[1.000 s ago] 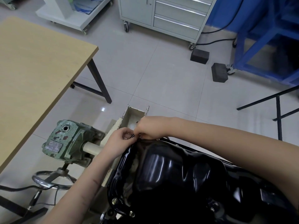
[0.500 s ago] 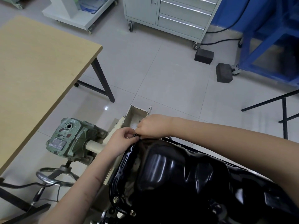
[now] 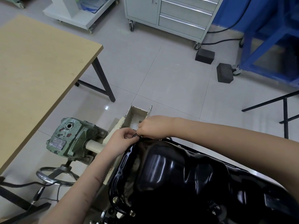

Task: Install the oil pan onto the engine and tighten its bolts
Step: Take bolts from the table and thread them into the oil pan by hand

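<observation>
**No legible text in view**

Nothing here can be read. The green gearbox (image 3: 71, 139) at the left of the frame carries a small rectangular nameplate (image 3: 57, 142) on its near face, but its markings are too blurred to make out. No other lettering, brand or number shows anywhere in the frame.

The floor (image 3: 169, 81) is pale grey tile with thin joints and a soft sheen of reflected light. A light wooden table (image 3: 35, 75) on black metal legs fills the left side, and a grey cabinet (image 3: 171, 15) with drawers stands on casters at the far end beside a white wheeled base (image 3: 79, 15). At right a blue metal frame (image 3: 268, 38) stands, with 2 dark blocks (image 3: 205, 56) on the floor near it and black cables trailing behind.
</observation>
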Tool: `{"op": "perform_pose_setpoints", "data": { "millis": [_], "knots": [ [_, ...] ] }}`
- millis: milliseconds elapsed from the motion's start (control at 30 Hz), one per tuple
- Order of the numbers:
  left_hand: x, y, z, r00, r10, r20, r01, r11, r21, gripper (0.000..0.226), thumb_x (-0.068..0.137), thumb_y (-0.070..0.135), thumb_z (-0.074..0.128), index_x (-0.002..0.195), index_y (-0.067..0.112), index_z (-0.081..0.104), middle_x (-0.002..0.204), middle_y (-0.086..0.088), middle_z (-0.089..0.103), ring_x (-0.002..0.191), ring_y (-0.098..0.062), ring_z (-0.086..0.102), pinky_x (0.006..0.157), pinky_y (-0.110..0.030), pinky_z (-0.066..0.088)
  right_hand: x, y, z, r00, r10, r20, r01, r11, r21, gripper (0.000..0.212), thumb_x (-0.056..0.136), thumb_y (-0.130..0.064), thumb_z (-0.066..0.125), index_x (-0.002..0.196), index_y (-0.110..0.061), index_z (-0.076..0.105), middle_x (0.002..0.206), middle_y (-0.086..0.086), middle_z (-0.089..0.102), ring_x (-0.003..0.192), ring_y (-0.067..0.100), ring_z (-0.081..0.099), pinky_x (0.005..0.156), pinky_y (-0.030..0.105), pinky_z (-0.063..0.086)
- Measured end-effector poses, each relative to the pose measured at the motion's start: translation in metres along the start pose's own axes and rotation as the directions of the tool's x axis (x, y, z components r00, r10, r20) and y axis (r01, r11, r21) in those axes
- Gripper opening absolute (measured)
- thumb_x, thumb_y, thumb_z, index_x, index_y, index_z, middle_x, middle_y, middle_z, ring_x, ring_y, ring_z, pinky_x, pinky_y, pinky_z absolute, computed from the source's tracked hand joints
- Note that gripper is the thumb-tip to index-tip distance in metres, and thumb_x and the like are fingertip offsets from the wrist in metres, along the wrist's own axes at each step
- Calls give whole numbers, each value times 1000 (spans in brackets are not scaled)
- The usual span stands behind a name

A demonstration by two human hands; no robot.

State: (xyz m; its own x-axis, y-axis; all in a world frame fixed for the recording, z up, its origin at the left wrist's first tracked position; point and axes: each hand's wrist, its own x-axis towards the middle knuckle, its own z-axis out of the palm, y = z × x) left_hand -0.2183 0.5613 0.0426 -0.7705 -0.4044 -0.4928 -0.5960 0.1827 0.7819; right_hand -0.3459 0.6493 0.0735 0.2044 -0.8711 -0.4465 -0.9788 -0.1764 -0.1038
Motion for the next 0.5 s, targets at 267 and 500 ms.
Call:
{"op": "perform_pose_setpoints", "data": {
  "millis": [267,500],
  "knots": [
    [-2,1,0,1000,-12,22,13,999,-43,17,82,4,65,75,18,60,69,-5,59,66,-15,51,64,-21,39,-2,-1,0,999,-41,3,41,993,-109,26,98,-13,32,115,-4,49,109,13,56,100,28,54,68,34,37],
    [-3,0,0,1000,-12,26,14,997,-72,13,83,3,64,79,15,61,69,-3,60,66,-14,53,66,-21,41,-6,-3,0,998,-54,-24,53,997,-50,27,97,-10,34,118,-4,48,112,12,54,105,26,50,70,32,36]
  ]
}}
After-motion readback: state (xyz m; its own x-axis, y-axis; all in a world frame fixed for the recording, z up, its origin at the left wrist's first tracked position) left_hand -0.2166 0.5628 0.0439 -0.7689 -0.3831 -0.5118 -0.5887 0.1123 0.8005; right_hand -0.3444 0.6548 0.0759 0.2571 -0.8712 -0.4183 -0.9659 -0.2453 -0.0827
